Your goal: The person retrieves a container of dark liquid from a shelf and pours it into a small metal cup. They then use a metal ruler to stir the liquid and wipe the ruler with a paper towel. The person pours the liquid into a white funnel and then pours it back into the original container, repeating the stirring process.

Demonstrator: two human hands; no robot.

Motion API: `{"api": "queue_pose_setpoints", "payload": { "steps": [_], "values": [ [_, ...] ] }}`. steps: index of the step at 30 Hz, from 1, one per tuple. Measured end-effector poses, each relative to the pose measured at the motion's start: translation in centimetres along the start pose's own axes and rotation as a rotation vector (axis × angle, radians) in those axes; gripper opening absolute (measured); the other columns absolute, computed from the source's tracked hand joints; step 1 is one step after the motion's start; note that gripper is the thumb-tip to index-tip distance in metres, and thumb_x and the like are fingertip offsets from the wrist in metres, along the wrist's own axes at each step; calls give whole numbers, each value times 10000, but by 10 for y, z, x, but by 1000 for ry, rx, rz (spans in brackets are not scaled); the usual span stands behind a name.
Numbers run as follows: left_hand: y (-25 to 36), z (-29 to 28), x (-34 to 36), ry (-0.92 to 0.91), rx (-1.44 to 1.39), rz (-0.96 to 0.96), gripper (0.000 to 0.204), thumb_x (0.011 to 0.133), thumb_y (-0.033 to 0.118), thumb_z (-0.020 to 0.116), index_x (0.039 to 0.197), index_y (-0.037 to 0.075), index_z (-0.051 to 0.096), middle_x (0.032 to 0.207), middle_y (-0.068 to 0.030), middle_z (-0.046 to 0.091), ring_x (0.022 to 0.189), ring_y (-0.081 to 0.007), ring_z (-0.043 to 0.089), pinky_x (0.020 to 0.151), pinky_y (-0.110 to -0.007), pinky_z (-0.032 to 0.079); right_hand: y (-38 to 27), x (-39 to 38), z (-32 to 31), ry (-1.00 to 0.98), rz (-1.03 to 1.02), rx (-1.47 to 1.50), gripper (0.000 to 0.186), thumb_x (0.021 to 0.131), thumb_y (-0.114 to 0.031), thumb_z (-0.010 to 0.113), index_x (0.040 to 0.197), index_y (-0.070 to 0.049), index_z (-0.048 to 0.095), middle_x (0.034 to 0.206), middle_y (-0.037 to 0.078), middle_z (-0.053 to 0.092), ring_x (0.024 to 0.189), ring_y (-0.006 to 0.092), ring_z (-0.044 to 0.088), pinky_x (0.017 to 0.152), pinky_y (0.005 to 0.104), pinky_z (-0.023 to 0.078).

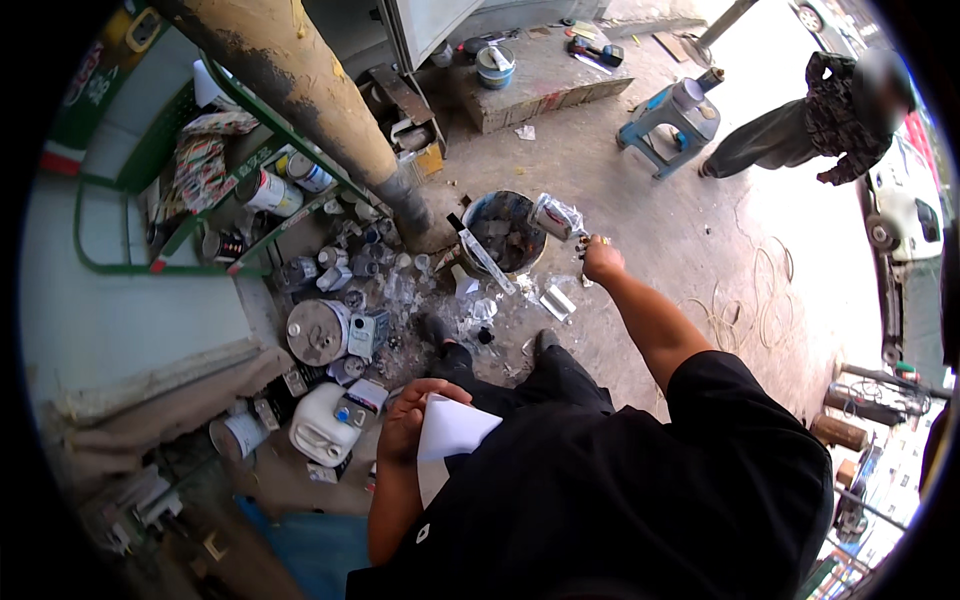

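My left hand (408, 412) is closed on the edge of a white paper cone (455, 428), held close to my black shirt. My right arm reaches forward, and my right hand (603, 260) has its fingers curled around something small and dark that I cannot make out. Just beyond those fingers a tilted metal can (550, 217) with crumpled clear plastic is at the right rim of a round bucket (470, 222). Whether my right hand touches the can is not plain. Grey waste lies in the bucket, and a long flat strip (487, 262) leans across its near side.
Left of my feet stand a large paint tin (318, 331), a white jerrycan (325, 425) and several small stained cups. A thick post (330, 90) and green rack (165, 268) rise behind. A stool (668, 125) and another person (800, 130) are far right; a hose (765, 290) lies coiled nearby.
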State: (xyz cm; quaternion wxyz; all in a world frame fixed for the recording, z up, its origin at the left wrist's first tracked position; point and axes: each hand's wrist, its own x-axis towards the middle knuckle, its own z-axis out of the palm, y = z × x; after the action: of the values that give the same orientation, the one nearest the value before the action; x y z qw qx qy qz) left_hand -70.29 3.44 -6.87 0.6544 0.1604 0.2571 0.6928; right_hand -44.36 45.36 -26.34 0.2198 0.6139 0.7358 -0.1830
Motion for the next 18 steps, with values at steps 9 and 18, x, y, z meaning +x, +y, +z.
{"api": "queue_pose_setpoints", "payload": {
  "steps": [9, 18],
  "values": [
    [-121, 166, -7, 106, 128, 135, 1442, 500, 782, 875, 1612, 48, 321, 1503, -326, 466, 1240, -400, 633, 1015, -496, 537, 62, 10, -26, -89, -150, 0, 430, 974, -261, 625, 1367, -99, 567, 1392, 159, 638, 1295, 348, 618, 1050, 477, 519],
    [-162, 197, -33, -28, 426, -10, 1347, 615, 115, 931, 1670, 53, 97, 1629, -270, 339, 1321, -296, 572, 1093, -433, 463, 165, -17, -2, -64, -406, 214, 513, 849, -53, 613, 1350, -139, 545, 1160, 211, 719, 1115, 425, 670, 883, 504, 532]
  ]
}}
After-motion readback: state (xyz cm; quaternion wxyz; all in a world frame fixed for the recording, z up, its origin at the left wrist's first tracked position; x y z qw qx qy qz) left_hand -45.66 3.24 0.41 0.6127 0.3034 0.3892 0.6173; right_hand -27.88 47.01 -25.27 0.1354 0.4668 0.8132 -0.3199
